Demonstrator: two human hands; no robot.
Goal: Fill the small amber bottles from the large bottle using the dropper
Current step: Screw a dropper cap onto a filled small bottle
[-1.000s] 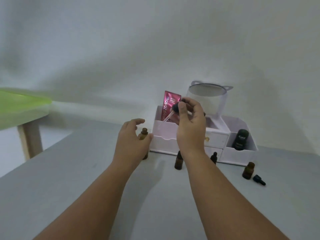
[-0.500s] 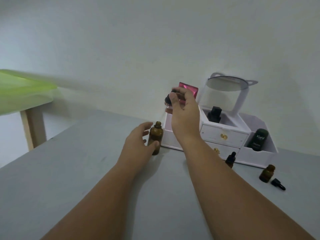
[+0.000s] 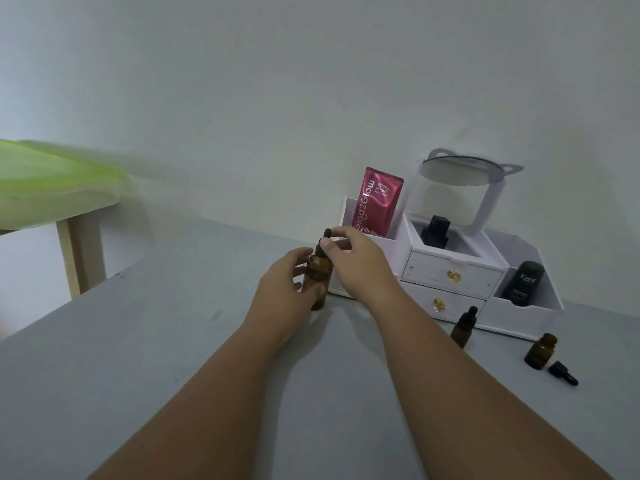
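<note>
On tabletop [image 3: 138,341]: cylindrical amber bottle [image 3: 317,276], black dropper [image 3: 326,233]

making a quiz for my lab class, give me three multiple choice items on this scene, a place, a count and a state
1. Where is the pink pouch? A in the white organizer's left compartment B on the mirror C in a drawer
2. How many small amber bottles show on the table? A none B two C five
3. What is the right hand doing? A pinching the dropper atop the large bottle B lying flat C pulling a drawer
Key: 1 A, it stands upright there; 2 B, a capped bottle and an open bottle; 3 A, thumb and fingers close on its black bulb.
</note>
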